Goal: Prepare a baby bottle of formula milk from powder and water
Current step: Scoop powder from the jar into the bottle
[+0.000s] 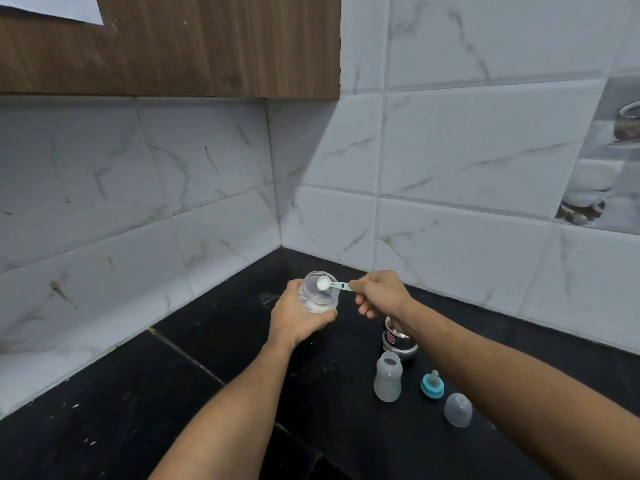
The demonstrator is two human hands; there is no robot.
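My left hand (298, 315) grips a small clear jar (318, 295) of white powder, held above the black counter (194, 393) near the corner. My right hand (379, 294) pinches the handle of a pale green scoop (329, 284). The scoop's bowl is heaped with white powder and sits over the jar's open mouth. An open translucent baby bottle (388, 377) stands upright on the counter below my right forearm. Right of it lie the blue ring with its teat (432, 385) and the clear dome cap (458, 409).
A small steel pot (398, 341) stands behind the bottle, partly hidden by my right wrist. Tiled walls meet in a corner just beyond the jar. A wooden cabinet (194, 46) hangs overhead. White specks dot the counter.
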